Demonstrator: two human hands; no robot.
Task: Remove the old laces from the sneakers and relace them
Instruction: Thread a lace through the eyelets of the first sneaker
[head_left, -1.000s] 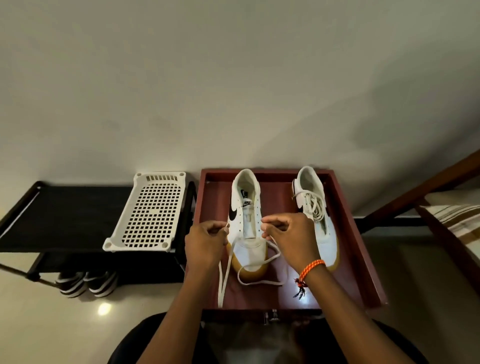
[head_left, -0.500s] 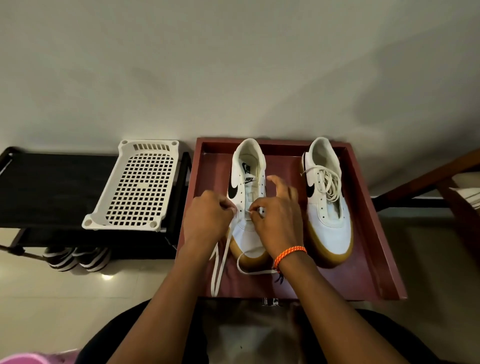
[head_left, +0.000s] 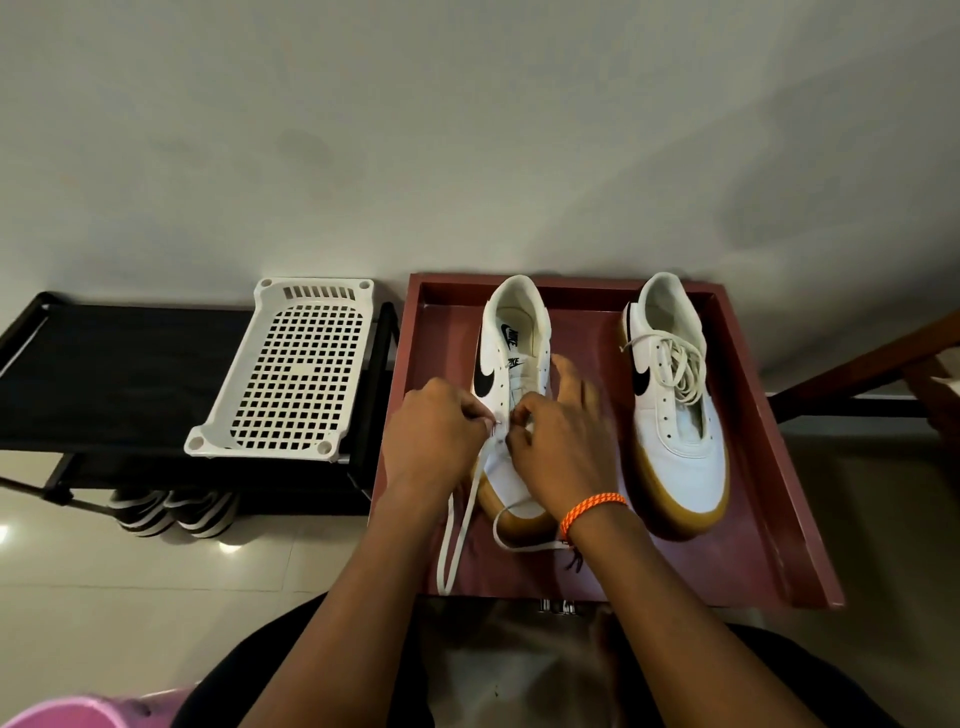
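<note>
Now the whole scene sits lower and nearer in the head view than a second ago: the maroon tray (head_left: 769, 467) fills more of the picture, and both hands have slid from the toe end of the left sneaker (head_left: 514, 374) up to its lower eyelets. I judge that relacing of this shoe has only begun, with most eyelets above the hands bare.

The tray carries both shoes. The left sneaker lies left of the tray's middle, long axis running front to back, heel at the tray's far wall and gum-soled toe toward the person. The right sneaker (head_left: 675, 395) lies parallel, well apart on the tray's right half, pointing the same way, with its old lace bunched loosely over the tongue.

The left hand (head_left: 436, 431) has a narrow grip, fingers curled and pinching the lace (head_left: 457, 525) at the shoe's left eyelet row. The right hand (head_left: 558, 447) has finger and thumb pinched by the same eyelets, other fingers spread over the tongue; what it pinches is too small to tell. The lace's loose ends trail over the toe onto the tray's near part.
</note>
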